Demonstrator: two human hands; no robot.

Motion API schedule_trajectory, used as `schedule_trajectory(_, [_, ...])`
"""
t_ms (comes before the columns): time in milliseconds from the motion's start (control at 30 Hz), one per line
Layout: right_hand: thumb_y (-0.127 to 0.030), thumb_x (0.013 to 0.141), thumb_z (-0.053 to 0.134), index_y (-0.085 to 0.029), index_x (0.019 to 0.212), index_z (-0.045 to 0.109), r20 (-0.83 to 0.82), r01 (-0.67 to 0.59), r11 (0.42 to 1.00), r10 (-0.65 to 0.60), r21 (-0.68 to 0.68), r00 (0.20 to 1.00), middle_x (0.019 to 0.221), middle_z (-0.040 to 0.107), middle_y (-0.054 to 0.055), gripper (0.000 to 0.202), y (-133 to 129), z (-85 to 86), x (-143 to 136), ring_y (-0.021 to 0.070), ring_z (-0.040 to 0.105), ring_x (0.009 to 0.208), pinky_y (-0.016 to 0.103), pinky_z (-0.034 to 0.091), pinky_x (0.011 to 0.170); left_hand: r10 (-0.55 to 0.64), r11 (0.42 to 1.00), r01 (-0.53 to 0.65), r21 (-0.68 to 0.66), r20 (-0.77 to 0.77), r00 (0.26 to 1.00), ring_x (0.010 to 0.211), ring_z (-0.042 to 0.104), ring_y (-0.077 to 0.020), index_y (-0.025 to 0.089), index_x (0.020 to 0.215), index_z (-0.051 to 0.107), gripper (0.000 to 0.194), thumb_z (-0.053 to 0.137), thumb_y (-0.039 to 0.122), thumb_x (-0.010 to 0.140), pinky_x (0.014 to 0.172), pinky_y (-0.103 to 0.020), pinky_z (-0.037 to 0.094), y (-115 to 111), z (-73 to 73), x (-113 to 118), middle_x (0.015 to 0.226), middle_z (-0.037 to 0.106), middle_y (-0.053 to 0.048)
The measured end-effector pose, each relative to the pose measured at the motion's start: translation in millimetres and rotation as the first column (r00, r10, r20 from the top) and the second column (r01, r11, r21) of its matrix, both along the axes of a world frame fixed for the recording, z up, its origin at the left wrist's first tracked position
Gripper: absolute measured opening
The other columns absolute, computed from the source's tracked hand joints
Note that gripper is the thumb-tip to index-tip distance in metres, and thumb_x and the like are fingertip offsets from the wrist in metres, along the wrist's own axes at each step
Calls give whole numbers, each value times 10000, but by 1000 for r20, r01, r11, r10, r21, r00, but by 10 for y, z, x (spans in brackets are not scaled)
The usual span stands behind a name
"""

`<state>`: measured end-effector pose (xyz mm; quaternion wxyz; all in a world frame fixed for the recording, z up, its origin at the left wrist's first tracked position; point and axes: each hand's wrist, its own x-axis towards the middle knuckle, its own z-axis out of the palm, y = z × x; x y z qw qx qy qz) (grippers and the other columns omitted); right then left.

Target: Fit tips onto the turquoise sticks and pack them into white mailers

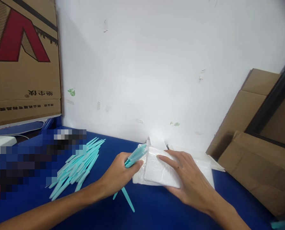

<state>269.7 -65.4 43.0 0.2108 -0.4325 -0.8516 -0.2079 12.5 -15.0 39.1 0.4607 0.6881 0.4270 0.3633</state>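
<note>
My left hand (120, 172) is closed around a small bunch of slim turquoise plastic sticks (135, 155), shaped like eyebrow razors; their far ends touch the edge of the white packets. My right hand (187, 174) grips a stack of flat white plastic packets (160, 167), with fingers over the top and others under the near edge. Below my left hand, loose turquoise sticks (128, 199) lie crossed on the blue table (96, 210). To the left lies a large pile of the same sticks (77, 171), pointing roughly one way.
More white packaging (204, 164) lies behind and right of my right hand, near the white wall (142, 70). A large printed carton (25, 73) stands at the left. Brown cardboard (259, 172) and a dark bar (267, 105) occupy the right. Part of the left side is pixelated.
</note>
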Motion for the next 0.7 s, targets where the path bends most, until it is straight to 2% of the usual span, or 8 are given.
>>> schedule_trajectory(100, [-326, 867, 656, -329, 1508, 352, 16, 12, 1000, -12, 18, 1000, 1404, 509, 120, 709, 6, 25, 47, 353, 503, 1224, 566, 451, 985, -68, 979, 87, 183, -106, 992, 642, 491, -162, 185, 785, 569, 415, 483, 569, 919, 593, -268, 353, 31, 24, -13, 691, 529, 11])
schedule_trajectory(167, [-331, 863, 663, -331, 1507, 353, 15, 26, 999, -26, 19, 1000, 1403, 504, 118, 715, 18, 33, 89, 350, 496, 1225, 566, 447, 989, 6, 966, 42, 254, -187, 982, 777, 569, -224, 180, 951, 635, 465, 483, 617, 903, 675, -292, 400, 48, 41, -53, 816, 627, -41])
schedule_trajectory(267, [-322, 843, 673, -338, 1506, 353, 11, 53, 999, -53, -4, 999, 1419, 487, 114, 737, 31, 33, 143, 354, 483, 1233, 574, 445, 988, 126, 931, 19, 364, -368, 921, 966, 590, -327, 175, 1217, 608, 670, 539, 713, 825, 778, -353, 409, 68, 54, -135, 1020, 672, -125])
schedule_trajectory(333, [-334, 844, 671, -339, 1507, 352, 19, 53, 998, -53, -25, 998, 1426, 483, 114, 736, 27, 33, 156, 356, 476, 1239, 577, 446, 984, 152, 896, 78, 436, -468, 871, 867, 605, -315, 169, 1226, 592, 653, 464, 704, 873, 734, -353, 394, 83, 42, -175, 936, 670, -119])
schedule_trajectory(467, [-346, 856, 660, -329, 1511, 348, 39, 27, 999, -25, -48, 999, 1436, 475, 122, 725, -3, 48, 124, 354, 466, 1243, 582, 433, 990, 230, 820, 158, 550, -570, 789, 522, 500, -207, 165, 1083, 591, 500, 199, 468, 1021, 584, -323, 323, 120, -26, -177, 636, 564, -31])
schedule_trajectory(567, [-337, 857, 654, -325, 1513, 346, 56, 9, 998, -5, -68, 998, 1429, 480, 127, 724, -21, 58, 76, 353, 471, 1232, 589, 427, 987, 347, 748, 221, 626, -653, 673, 513, 548, -224, 147, 1178, 551, 459, 194, 393, 1027, 536, -319, 315, 138, -65, -144, 673, 612, -52])
schedule_trajectory(633, [-334, 860, 650, -322, 1511, 349, 66, 7, 995, -1, -96, 998, 1424, 483, 128, 718, -26, 54, 39, 353, 468, 1233, 599, 419, 990, 438, 678, 275, 681, -676, 593, 543, 600, -255, 133, 1224, 528, 432, 225, 367, 1022, 511, -319, 332, 134, -63, -121, 715, 640, -66])
schedule_trajectory(700, [-328, 864, 642, -321, 1509, 349, 72, 11, 992, -1, -129, 997, 1424, 480, 129, 709, -31, 40, -4, 353, 463, 1234, 610, 410, 993, 517, 606, 308, 734, -657, 548, 538, 614, -261, 122, 1207, 525, 395, 261, 341, 1011, 477, -316, 340, 116, -42, -101, 739, 641, -64])
